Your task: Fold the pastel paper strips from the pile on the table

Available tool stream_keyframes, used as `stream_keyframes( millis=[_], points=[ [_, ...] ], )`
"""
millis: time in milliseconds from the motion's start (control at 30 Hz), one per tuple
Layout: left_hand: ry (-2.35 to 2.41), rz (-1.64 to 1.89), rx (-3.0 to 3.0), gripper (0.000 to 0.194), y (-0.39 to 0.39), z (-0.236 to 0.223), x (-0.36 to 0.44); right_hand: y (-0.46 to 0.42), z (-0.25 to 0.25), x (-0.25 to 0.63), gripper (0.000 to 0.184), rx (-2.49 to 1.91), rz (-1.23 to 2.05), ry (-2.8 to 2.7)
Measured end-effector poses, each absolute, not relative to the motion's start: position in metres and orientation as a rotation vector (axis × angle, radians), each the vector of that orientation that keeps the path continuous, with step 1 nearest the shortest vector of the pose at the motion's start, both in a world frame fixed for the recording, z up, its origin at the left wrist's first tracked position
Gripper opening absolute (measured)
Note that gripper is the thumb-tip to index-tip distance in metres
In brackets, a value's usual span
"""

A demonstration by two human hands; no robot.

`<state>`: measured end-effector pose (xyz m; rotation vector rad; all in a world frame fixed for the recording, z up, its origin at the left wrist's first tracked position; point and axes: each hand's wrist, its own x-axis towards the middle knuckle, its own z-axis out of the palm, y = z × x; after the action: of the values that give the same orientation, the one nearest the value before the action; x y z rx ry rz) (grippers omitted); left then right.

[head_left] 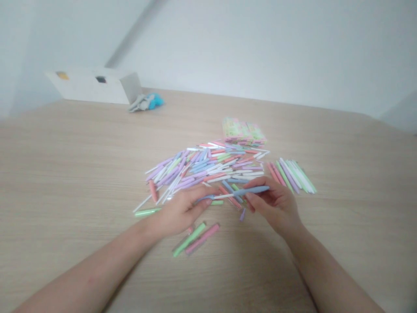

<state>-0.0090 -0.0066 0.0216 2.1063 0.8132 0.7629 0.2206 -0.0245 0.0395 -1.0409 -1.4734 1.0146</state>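
My left hand (180, 211) pinches the left end of a slim pen, at a short blue part (206, 198). From there a thin white shaft (224, 196) runs right into a tapered blue barrel (256, 190). My right hand (276, 206) is closed on that barrel with thumb and fingers. The two hands hold the pieces in line above the table. Just behind them spreads a pile of pen parts (198, 167) in purple, blue, white, red and green. Nearer me lie a green tube (190, 240) and a pink tube (202, 239), side by side.
Right of the pile, a row of pens (293, 174) lies roughly parallel. A stack of patterned packets (243, 131) stands behind the pile. Farther left are a white box (94, 87) and a crumpled grey and blue bundle (147, 102) on the wooden table (81, 152).
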Motion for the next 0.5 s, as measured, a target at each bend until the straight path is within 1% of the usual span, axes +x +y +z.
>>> stream_keyframes(
  millis=[200, 500],
  points=[
    [0.859, 0.804, 2.18, 0.032, -0.0069, 0.0226, -0.0091, -0.0225, 0.0481, 0.2299, 0.01, -1.079, 1.093, -1.572],
    [0.811, 0.854, 2.3, 0.03, -0.0064, 0.0182, -0.0077, -0.0243, 0.0397, 0.2253, 0.01, -1.188, 0.95, -1.83]
  ],
)
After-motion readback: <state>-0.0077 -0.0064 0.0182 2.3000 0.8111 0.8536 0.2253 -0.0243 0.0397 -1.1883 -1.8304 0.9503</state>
